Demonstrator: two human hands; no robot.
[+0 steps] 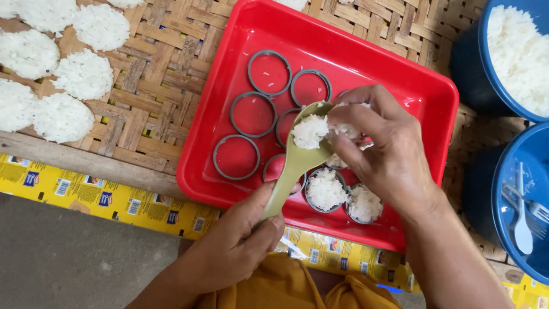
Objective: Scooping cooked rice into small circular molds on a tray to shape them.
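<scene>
bare hands, forearms unsleeved, perhaps mustard-yellow garment

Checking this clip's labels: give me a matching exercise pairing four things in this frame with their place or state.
Things:
1. green spoon
2. red tray
3. white rice discs
4. white plastic spoon

Places or states:
A. laid out on the woven mat
B. lying in a blue bowl at the right edge
C. held by the left hand, loaded with rice that the right hand touches
D. holds grey rings, some filled with rice, others empty

Pairs: 1-C, 2-D, 3-A, 4-B
</scene>
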